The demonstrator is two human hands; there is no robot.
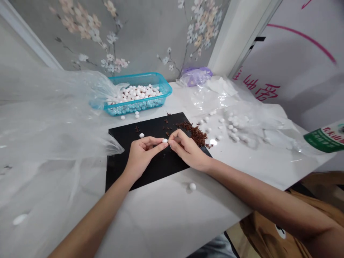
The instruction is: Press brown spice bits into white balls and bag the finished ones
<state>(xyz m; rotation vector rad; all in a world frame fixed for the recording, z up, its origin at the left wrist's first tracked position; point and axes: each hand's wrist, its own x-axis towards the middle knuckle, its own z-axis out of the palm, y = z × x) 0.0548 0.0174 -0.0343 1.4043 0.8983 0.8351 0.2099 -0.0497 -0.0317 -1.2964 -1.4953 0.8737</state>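
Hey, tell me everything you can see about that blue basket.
The basket is light blue, long and shallow, with rounded corners, a smooth rim and partly see-through sides that look like plastic. It sits upright on the white table, beyond the black board. It holds a heap of small white balls, with brown bits among them. A clear plastic bag covers part of its left end. Neither the left hand nor the right hand touches it.
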